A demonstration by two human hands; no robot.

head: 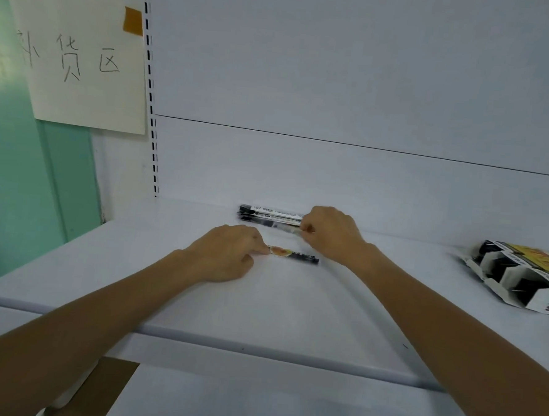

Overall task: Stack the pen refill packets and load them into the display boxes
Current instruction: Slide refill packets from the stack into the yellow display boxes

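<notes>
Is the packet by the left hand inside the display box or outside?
Outside. The packet lies on the shelf, held at one end by the left hand, far from the box.

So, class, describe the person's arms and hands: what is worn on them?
The left arm and right arm are bare, with no sleeves in view. The left hand and right hand wear no gloves; no watch, bracelet or ring shows.

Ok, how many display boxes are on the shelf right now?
1. The display box lies at the right end of the shelf, partly cut off by the frame edge; others may be out of view.
</notes>
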